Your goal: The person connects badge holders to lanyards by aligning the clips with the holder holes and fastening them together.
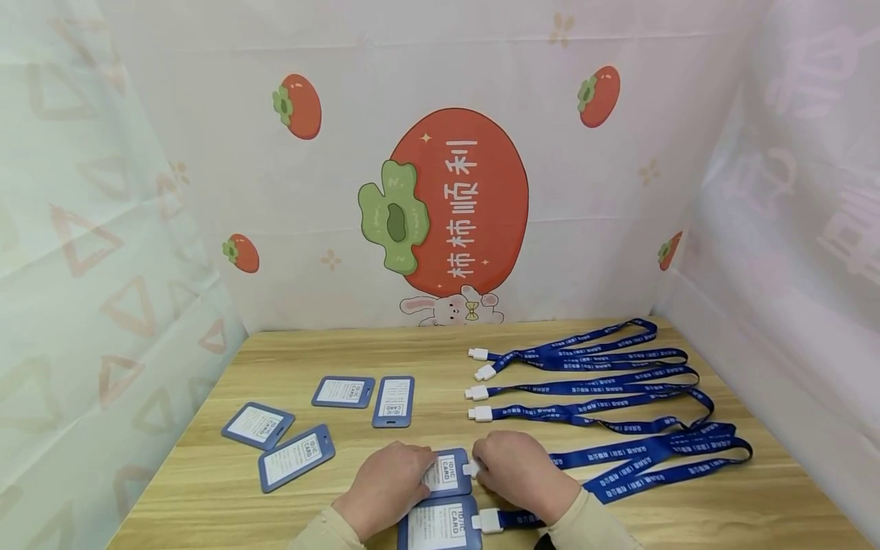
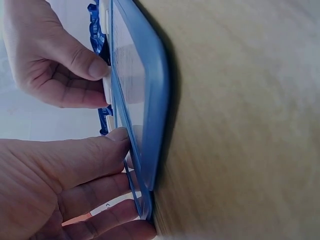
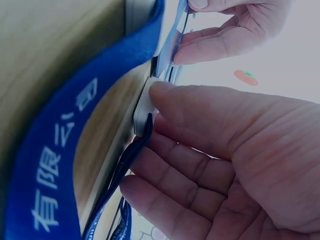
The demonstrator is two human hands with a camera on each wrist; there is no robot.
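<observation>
In the head view my left hand [image 1: 386, 489] holds a blue-framed ID card holder [image 1: 447, 473], thumb on its face and fingers at its far edge, as the left wrist view shows. At the slotted end, my right hand [image 1: 522, 470] pinches the white plastic clip [image 3: 145, 107] of a blue lanyard [image 3: 52, 150] between thumb and index finger. The clip's tip overlaps that end of the holder. Directly in front lies a second card holder [image 1: 440, 527], with a white clip [image 1: 490, 521] at its end and a blue strap running under my right wrist.
Several loose card holders lie at the left, one holder [image 1: 296, 458] close to another [image 1: 257, 425]. Several blue lanyards [image 1: 591, 412] stretch across the right of the wooden table [image 1: 426, 355], clips facing left. A printed cloth backdrop [image 1: 330, 176] encloses the back and sides.
</observation>
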